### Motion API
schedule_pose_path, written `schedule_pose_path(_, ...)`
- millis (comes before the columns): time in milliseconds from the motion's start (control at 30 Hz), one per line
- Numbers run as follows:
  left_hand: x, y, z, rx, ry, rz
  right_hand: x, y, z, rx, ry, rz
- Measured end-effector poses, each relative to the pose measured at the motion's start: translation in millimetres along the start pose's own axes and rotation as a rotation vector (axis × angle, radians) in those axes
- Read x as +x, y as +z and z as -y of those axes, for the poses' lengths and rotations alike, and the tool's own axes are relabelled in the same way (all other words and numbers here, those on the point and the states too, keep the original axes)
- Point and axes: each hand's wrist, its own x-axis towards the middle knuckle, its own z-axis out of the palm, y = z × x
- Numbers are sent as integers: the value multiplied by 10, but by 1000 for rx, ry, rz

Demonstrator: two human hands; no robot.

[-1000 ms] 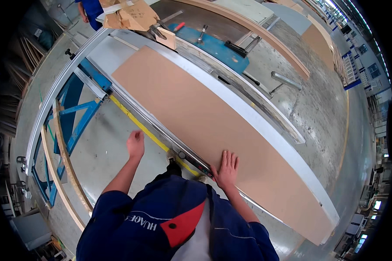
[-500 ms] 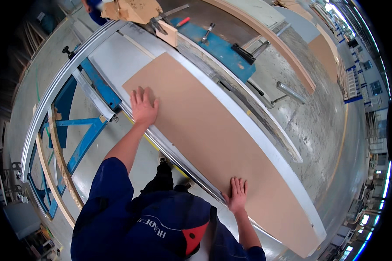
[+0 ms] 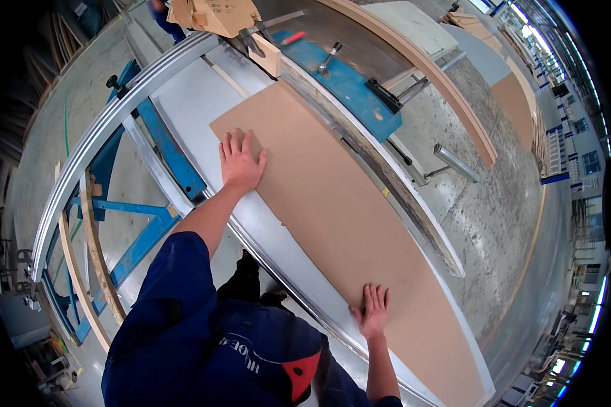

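A long brown fibreboard panel (image 3: 326,197) lies flat on the pale metal sliding table (image 3: 299,261) of a panel saw. My left hand (image 3: 242,163) rests palm down near the panel's far left corner, fingers spread over its edge. Farther down the same long edge, my right hand (image 3: 373,313) lies flat with its fingers stretched out on the board. Neither hand wraps round anything. The panel's far long edge runs beside the slot between the sliding table and the blue saw bed.
A silver fence rail (image 3: 91,146) curves along the left, over a blue frame (image 3: 139,247). Beyond the panel are a blue machine top (image 3: 346,81), a wooden block (image 3: 268,57) and a long wooden strip (image 3: 448,95). Part of another person (image 3: 166,17) shows at the far left.
The panel has shifted across the sliding table toward the saw slot, with both hands on it. A wider strip of metal now shows along its near edge.
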Motion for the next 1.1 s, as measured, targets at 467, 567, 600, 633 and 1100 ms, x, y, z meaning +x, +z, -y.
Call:
schedule_pose_path(467,164,-85,-69,8,-9,-23,276,-223,-139,28,-7,2)
schedule_pose_path(567,130,-77,-96,25,-16,0,251,-271,-178,19,-8,12)
schedule_pose_path(600,130,-71,-103,27,-8,-5,247,-276,-181,16,3,21)
schedule_pose_path(633,130,-63,-107,36,-3,-8,243,-281,-179,23,-4,10)
schedule_pose_path(1100,214,-60,-116,-6,45,3,252,-216,-110,23,-2,21)
